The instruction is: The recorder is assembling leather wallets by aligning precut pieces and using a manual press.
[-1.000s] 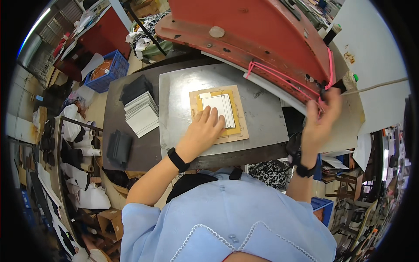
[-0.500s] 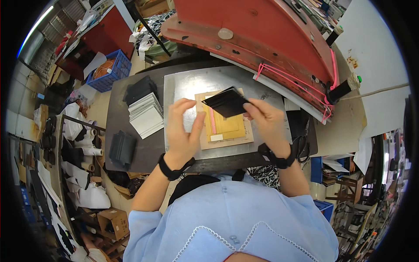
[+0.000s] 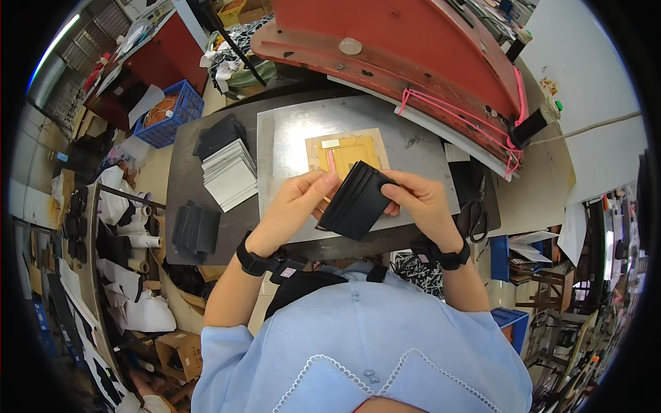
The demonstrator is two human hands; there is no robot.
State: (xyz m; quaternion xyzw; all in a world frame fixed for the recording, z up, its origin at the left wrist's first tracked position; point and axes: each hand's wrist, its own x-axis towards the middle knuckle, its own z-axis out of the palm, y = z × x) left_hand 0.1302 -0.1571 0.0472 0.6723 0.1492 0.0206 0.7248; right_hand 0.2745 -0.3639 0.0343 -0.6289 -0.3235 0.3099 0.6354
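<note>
Both hands hold a black card holder piece (image 3: 356, 204) with stepped slots, tilted above the near part of the metal plate (image 3: 286, 127). My right hand (image 3: 421, 201) pinches its right edge, thumb on top. My left hand (image 3: 295, 206) is closed at its left edge, thumb on the near face, other fingers partly hidden behind it. Just beyond the piece, a yellow template (image 3: 361, 151) with a pink strip and a white label lies on a tan board (image 3: 313, 148). The held piece covers the template's near part.
White-faced panels (image 3: 229, 180) lie fanned out left of the plate, with black pieces (image 3: 222, 134) behind and more black pieces (image 3: 196, 228) nearer. A red machine (image 3: 406, 48) with pink cord overhangs the far right. Scissors (image 3: 473, 219) lie at the table's right.
The card holder piece has come nearer to me and turned, its slots showing more fully. My left hand, apart from it before with fingers spread, has closed on its left edge.
</note>
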